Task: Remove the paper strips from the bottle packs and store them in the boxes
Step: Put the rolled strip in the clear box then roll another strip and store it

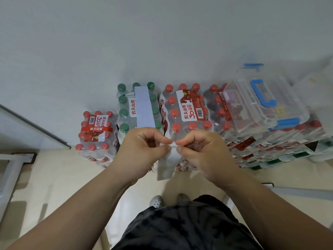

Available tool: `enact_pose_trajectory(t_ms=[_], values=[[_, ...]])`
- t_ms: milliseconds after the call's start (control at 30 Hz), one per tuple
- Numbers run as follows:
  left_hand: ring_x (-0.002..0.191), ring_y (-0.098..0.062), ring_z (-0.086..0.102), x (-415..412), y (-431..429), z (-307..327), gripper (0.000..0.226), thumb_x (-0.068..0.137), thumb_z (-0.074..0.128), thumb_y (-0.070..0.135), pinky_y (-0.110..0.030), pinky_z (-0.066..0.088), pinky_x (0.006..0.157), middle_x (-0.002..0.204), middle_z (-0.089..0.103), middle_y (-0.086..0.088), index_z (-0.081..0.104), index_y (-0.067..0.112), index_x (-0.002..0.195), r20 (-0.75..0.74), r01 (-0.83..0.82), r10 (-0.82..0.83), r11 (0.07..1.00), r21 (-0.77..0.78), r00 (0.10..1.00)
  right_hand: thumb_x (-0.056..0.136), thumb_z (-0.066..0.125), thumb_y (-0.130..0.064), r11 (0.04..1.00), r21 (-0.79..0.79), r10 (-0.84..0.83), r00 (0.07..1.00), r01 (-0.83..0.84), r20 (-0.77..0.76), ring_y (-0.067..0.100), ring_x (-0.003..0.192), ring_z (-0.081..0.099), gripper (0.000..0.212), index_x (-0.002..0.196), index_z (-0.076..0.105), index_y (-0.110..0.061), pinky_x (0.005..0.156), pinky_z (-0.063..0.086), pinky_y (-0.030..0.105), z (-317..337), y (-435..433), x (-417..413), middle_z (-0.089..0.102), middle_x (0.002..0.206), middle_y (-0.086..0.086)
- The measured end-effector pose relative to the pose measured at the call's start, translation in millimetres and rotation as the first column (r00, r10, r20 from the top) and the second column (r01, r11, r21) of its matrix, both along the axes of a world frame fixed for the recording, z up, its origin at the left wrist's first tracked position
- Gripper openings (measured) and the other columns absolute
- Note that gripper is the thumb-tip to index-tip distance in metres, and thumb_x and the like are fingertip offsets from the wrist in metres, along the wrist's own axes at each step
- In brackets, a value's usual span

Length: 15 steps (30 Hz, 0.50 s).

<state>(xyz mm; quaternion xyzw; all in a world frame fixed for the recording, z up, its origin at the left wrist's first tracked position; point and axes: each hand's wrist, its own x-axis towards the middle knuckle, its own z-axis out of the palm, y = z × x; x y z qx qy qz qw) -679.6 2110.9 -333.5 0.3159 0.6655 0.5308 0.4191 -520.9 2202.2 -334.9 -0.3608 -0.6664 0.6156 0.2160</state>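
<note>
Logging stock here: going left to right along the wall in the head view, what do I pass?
Low red-capped bottle pack → green-capped bottle pack → tall red-capped bottle pack → clear box with blue handle.

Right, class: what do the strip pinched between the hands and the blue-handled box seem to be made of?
Paper strip: probably thin matt paper; white, hangs limp, no shine.
Storage box: likely rigid glossy plastic; clear see-through walls, sharp moulded edges.

The scene is lit softly and evenly; faint shadows are cast on the floor, and lines are bent near the edges.
</note>
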Motion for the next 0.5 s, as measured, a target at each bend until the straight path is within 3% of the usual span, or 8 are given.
enact_pose_trajectory(t_ms=[100, 233, 367, 500], values=[[0.069, -0.051, 0.057, 0.8, -2.3, 0.1, 0.016, 0.079, 0.076, -0.007, -0.062, 0.052, 0.066, 0.081, 0.063, -0.034, 0.077, 0.008, 0.078, 0.015, -0.003, 0.003, 1.000, 0.010, 1.000, 0.085, 0.073, 0.008, 1.000, -0.013, 0.012, 1.000, -0.012, -0.007, 0.016, 0.063, 0.066, 0.023, 0.084, 0.075, -0.015, 0.060, 0.054, 0.025, 2.7, -2.6, 0.7, 0.073, 0.074, 0.011], [0.059, -0.025, 0.051, 3.9, -5.9, 0.4, 0.017, 0.078, 0.076, -0.007, -0.038, 0.045, 0.057, 0.066, 0.059, -0.019, 0.077, 0.010, 0.076, 0.044, -0.022, 0.020, 0.999, 0.044, 0.999, 0.091, 0.069, 0.002, 0.998, -0.062, -0.011, 0.999, 0.008, -0.038, 0.015, 0.071, 0.068, 0.013, 0.090, 0.073, -0.011, 0.068, 0.057, 0.027, 7.2, -4.1, 2.4, 0.076, 0.076, 0.003], [0.062, -0.022, 0.050, 4.9, -6.1, 0.3, 0.025, 0.079, 0.075, -0.007, -0.031, 0.046, 0.059, 0.066, 0.055, -0.013, 0.077, 0.018, 0.074, 0.068, -0.043, 0.038, 0.996, 0.075, 0.997, 0.092, 0.070, -0.004, 0.990, -0.120, -0.084, 0.996, 0.079, -0.041, 0.023, 0.068, 0.065, 0.006, 0.090, 0.068, -0.010, 0.067, 0.056, 0.037, 7.5, -8.2, 3.3, 0.076, 0.076, 0.011], [0.066, -0.025, 0.055, 5.9, -7.7, 0.9, 0.030, 0.081, 0.072, -0.010, -0.034, 0.053, 0.063, 0.072, 0.062, -0.014, 0.077, 0.020, 0.083, 0.087, -0.038, 0.032, 0.996, 0.075, 0.996, 0.089, 0.072, 0.003, 0.995, -0.068, -0.076, 0.996, 0.073, -0.047, 0.019, 0.068, 0.070, 0.017, 0.083, 0.068, -0.013, 0.063, 0.058, 0.030, 7.3, -9.1, 3.5, 0.076, 0.075, 0.007]])
